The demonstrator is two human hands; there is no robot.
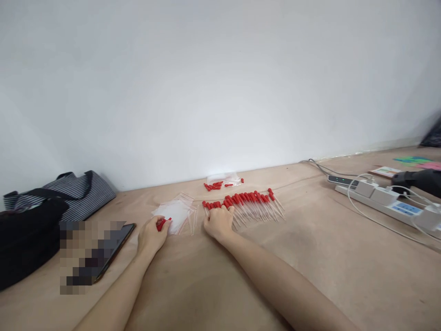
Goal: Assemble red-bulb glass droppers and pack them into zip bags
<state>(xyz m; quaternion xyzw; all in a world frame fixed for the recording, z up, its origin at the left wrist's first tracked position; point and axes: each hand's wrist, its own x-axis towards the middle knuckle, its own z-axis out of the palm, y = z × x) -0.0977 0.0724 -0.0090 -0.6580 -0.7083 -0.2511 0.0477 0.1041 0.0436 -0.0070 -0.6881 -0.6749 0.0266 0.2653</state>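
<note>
My left hand [151, 235] is closed around red rubber bulbs [161, 224], beside a loose pile of clear zip bags [175, 212]. Curled fingers of my right hand [219, 221] rest at the left part of a long row of droppers [253, 204]. The droppers have red bulbs at the far end and thin clear tubes pointing toward me. What the right fingertips pinch is hidden behind the hand. Between the bags and my right hand lie a few bare clear tubes [193, 220].
Behind the row are loose red bulbs [212, 186] and another clear bag [225, 178], near the wall. At left lie a phone [115, 250], a striped bag [87, 195] and a black bag [29, 243]. A white power strip [382, 204] with chargers and cables is at right.
</note>
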